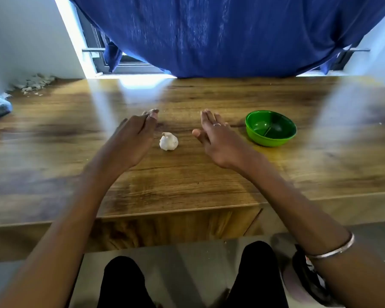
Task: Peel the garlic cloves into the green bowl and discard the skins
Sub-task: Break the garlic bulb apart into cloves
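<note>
Here, both hands hover open and empty above the table [187,187], with the whole garlic bulb [168,141] lying between them. It sits just beside the left hand [132,138], farther from the right hand [218,138]. The green bowl [271,128] stands empty past the right hand.

No lettering, label, brand or number can be read anywhere — all surfaces are plain

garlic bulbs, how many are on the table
1. The whole white garlic bulb lies on the wooden table, between the two open hands, left of the green bowl. None visible elsewhere.
</note>
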